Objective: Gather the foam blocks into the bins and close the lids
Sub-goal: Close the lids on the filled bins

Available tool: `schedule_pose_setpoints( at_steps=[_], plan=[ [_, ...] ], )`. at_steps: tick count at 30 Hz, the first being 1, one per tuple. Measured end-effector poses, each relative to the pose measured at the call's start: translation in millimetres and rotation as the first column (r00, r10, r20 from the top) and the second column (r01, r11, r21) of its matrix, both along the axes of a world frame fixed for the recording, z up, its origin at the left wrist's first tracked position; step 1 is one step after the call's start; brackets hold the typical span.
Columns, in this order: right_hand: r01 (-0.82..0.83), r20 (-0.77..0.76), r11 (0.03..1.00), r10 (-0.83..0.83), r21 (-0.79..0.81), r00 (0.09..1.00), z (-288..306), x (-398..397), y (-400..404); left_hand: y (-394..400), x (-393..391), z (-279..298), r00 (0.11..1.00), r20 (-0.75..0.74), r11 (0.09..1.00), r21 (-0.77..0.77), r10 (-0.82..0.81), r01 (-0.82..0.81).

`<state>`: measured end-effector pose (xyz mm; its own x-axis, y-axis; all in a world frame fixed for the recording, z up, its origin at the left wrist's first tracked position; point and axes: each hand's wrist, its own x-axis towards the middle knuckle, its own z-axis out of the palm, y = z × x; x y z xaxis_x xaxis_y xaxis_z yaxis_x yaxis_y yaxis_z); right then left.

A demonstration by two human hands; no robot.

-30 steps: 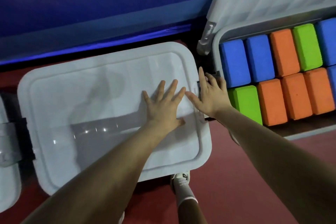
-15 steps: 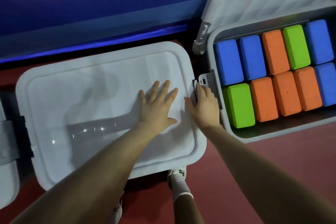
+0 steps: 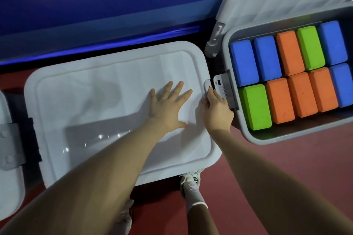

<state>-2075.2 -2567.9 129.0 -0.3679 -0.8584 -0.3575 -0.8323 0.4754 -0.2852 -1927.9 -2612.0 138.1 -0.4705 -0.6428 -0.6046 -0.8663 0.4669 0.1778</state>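
Here, at frame centre, my left hand (image 3: 168,108) lies flat, fingers spread, pinning the closed lid (image 3: 107,105) while my right hand (image 3: 216,108) curls onto its side latch (image 3: 207,87) to lock it; foam blocks (image 3: 286,74) fill the open bin (image 3: 267,137) at right.

No writing, label or number can be read anywhere. The white sneaker (image 3: 191,179) on the red floor bears a small dark tag, too blurred to read.
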Motion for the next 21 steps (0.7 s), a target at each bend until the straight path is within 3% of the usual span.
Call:
schedule_pose_setpoints(
  at_steps=[3, 6, 13, 16, 21],
  plan=[
    [-0.113, -0.083, 0.990, 0.106, -0.079, 0.991, 7.8, 3.9, 5.2, 1.2, 18.7, 3.8, 0.999, -0.038, 0.999, -0.036, -0.019, 0.018],
    [-0.285, -0.118, 0.938, 0.266, -0.195, 0.957, 12.4, 29.0, 15.0, 8.5, 55.6, 10.6, 0.987, -0.090, 0.986, -0.086, 0.132, -0.139],
    [-0.525, 0.071, 0.835, 0.541, -0.167, 0.838, 17.3, 153.3, 13.4, 47.9, 198.6, 19.0, 0.897, -0.221, 0.856, -0.280, 0.383, -0.435],
    [-0.642, 0.092, 0.751, 0.658, -0.157, 0.747, 11.9, 211.6, 8.5, 66.1, 256.8, 18.6, 0.869, -0.185, 0.798, -0.343, 0.459, -0.495],
    [-0.741, 0.146, 0.670, 0.739, -0.052, 0.658, 7.9, 287.6, 13.0, 88.9, 333.9, 2.6, 0.857, -0.051, 0.816, -0.280, 0.513, -0.506]
  ],
)
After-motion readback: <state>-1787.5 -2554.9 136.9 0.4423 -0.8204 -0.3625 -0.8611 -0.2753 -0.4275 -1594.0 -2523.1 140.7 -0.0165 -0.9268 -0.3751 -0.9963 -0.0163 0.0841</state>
